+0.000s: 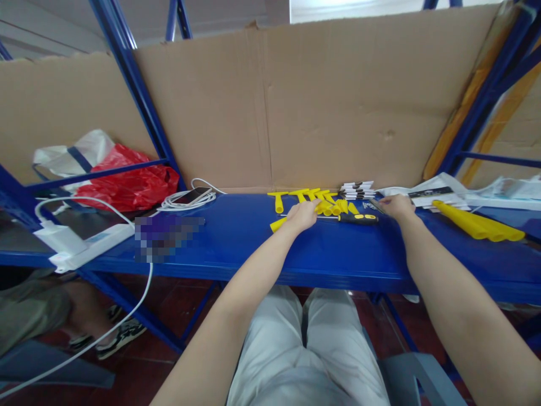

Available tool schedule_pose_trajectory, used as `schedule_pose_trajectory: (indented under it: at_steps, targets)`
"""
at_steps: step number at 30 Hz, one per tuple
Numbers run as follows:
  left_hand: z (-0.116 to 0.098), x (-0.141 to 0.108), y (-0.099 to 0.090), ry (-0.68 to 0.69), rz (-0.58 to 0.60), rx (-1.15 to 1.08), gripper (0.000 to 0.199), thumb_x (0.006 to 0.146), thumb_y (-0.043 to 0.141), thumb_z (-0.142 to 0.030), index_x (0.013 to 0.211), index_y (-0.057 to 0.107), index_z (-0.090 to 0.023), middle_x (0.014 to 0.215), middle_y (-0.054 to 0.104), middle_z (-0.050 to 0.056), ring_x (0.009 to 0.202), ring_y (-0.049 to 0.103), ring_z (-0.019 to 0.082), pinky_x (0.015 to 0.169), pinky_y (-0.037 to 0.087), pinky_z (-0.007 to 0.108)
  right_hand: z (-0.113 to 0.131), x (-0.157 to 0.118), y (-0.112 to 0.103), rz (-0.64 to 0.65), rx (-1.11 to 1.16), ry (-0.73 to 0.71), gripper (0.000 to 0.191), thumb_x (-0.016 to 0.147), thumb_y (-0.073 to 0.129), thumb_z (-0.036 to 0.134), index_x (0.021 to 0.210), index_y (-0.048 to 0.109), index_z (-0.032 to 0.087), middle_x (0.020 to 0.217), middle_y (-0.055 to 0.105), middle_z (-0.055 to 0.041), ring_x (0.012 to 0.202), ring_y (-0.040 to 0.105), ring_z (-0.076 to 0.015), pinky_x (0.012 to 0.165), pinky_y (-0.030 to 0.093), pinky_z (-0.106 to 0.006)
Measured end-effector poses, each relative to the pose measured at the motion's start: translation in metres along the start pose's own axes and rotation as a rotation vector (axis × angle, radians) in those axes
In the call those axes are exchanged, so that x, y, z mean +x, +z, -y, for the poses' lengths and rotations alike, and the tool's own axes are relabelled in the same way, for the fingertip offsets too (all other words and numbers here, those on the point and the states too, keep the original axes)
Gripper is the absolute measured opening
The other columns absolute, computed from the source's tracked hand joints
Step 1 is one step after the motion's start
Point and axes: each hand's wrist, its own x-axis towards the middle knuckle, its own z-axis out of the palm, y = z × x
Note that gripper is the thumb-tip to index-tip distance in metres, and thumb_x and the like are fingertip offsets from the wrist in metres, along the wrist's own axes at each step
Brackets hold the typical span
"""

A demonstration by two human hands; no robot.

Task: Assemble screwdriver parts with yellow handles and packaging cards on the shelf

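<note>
My left hand (303, 216) is closed over the table, its fingers curled round a yellow plastic tube-like handle (278, 225) whose end sticks out left of my wrist. The rest of that handle is hidden by the hand. Just past my fingers lie several yellow T-shaped plastic pieces (301, 195). A screwdriver (358, 218) with a black and yellow grip lies on the table, its shaft passing behind my left hand. My right hand (397, 207) has its fingers pinched together beside small metallic pieces (373, 204); what it holds is too small to make out.
White packets (357, 190) are stacked at the back. More yellow tubes (477, 221) lie on the right by printed packets (439, 197). On the left are a power strip (95, 245), a coiled cable (186, 201) and a red bag (131, 177). Cardboard (329, 107) walls the back.
</note>
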Motion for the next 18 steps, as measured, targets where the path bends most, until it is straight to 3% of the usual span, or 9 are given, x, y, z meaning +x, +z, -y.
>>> schedule_pose_trajectory:
  at_steps: [2, 8, 18]
  targets:
    - [-0.001, 0.0, -0.001, 0.001, 0.0, -0.007, 0.048, 0.089, 0.047, -0.018, 0.136, 0.05, -0.025, 0.124, 0.065, 0.008, 0.113, 0.061, 0.027, 0.096, 0.048, 0.038, 0.0, 0.0, 0.003, -0.012, -0.016, -0.026, 0.028, 0.074, 0.064, 0.04, 0.093, 0.076, 0.023, 0.104, 0.068, -0.0129, 0.103, 0.058, -0.0324, 0.084, 0.046, -0.043]
    - [-0.002, -0.001, -0.001, 0.006, 0.003, -0.046, 0.047, 0.089, 0.047, -0.018, 0.135, 0.051, -0.025, 0.127, 0.062, 0.008, 0.117, 0.059, 0.028, 0.098, 0.046, 0.041, 0.007, -0.006, 0.006, 0.014, -0.078, -0.067, 0.023, 0.079, 0.06, 0.027, 0.096, 0.076, 0.025, 0.113, 0.065, -0.0126, 0.112, 0.054, -0.0318, 0.092, 0.042, -0.048]
    - [-0.001, 0.0, 0.001, 0.018, 0.018, -0.046, 0.048, 0.089, 0.048, -0.018, 0.137, 0.05, -0.026, 0.13, 0.061, 0.008, 0.12, 0.057, 0.027, 0.099, 0.045, 0.04, 0.008, -0.008, 0.005, 0.069, -0.143, -0.063, 0.028, 0.08, 0.058, 0.024, 0.103, 0.075, 0.028, 0.12, 0.061, -0.0109, 0.112, 0.053, -0.031, 0.092, 0.043, -0.047]
